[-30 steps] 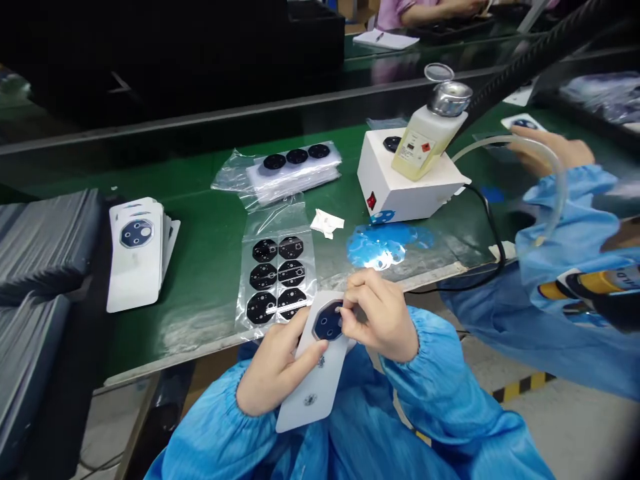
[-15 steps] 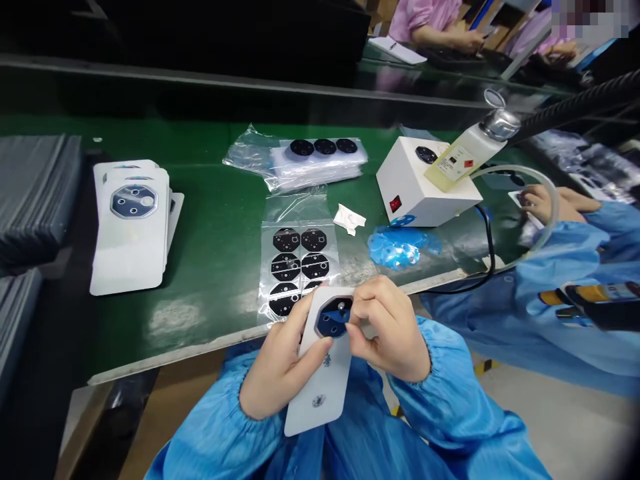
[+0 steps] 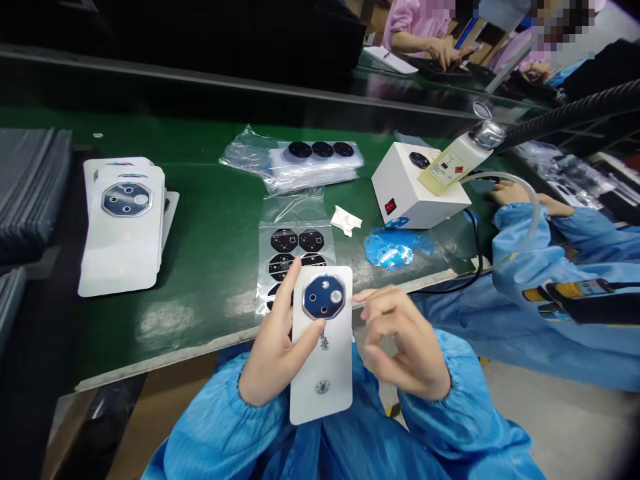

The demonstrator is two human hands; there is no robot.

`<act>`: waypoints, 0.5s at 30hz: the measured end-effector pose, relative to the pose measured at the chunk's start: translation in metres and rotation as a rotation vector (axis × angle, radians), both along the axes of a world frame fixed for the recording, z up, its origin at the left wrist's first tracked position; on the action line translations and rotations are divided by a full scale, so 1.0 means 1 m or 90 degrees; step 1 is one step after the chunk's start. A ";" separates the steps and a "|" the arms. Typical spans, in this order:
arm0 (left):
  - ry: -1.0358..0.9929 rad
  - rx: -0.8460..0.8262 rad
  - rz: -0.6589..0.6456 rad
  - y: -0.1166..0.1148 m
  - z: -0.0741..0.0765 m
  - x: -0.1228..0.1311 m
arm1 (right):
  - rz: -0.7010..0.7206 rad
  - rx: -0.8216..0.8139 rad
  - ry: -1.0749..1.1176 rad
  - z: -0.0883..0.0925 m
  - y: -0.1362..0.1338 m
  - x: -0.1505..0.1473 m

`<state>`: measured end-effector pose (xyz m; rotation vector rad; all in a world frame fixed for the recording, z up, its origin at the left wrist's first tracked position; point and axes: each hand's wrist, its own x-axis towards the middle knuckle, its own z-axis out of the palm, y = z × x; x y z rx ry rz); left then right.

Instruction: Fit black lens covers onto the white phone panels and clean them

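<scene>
Head view: I see a smooth pale panel (image 3: 333, 367), rounded corners, glossy dark octagon (image 3: 324, 305), lower centre of frame. Left hand (image 3: 270, 363) grips its left side, thumb on face. Right hand (image 3: 420, 353) beside right edge, index forward, others curled; can't tell if holding anything.

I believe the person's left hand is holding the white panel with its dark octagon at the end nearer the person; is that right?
Not quite: the head view shows the dark octagon at the end farther from the person. The left hand is indeed holding the white panel.
</scene>
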<state>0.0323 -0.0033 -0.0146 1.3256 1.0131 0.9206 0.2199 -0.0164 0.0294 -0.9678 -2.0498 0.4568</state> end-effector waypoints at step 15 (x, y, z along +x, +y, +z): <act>0.265 0.299 -0.039 -0.010 0.004 0.005 | -0.133 0.029 -0.094 0.006 0.024 -0.005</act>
